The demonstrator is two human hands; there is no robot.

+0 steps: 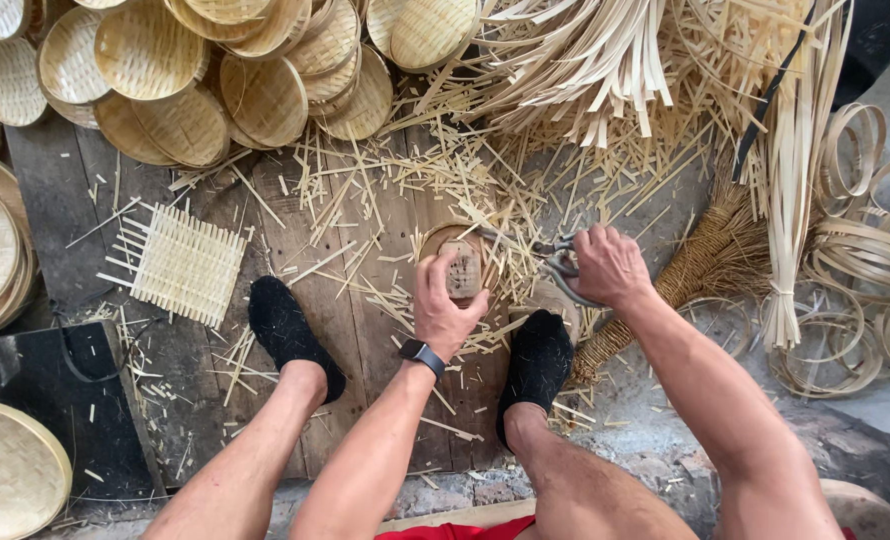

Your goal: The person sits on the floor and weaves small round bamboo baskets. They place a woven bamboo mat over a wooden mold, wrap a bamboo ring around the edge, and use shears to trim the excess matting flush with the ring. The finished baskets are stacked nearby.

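Observation:
My left hand (443,308) presses a small wooden block (462,268) down on a round woven bamboo tray (435,240) lying on the plank floor between my feet. A dark watch sits on that wrist. My right hand (610,265) grips metal scissors (557,262) at the tray's right edge, blades pointing left toward the woven strips that stick out. Cut bamboo slivers lie all around the tray.
Stacks of finished round woven trays (180,75) fill the top left and left edge. A square woven mat (187,262) lies left of my black-socked left foot (290,330). Long bamboo strips (585,60), coiled bamboo hoops (865,270) and a straw broom (695,270) lie right.

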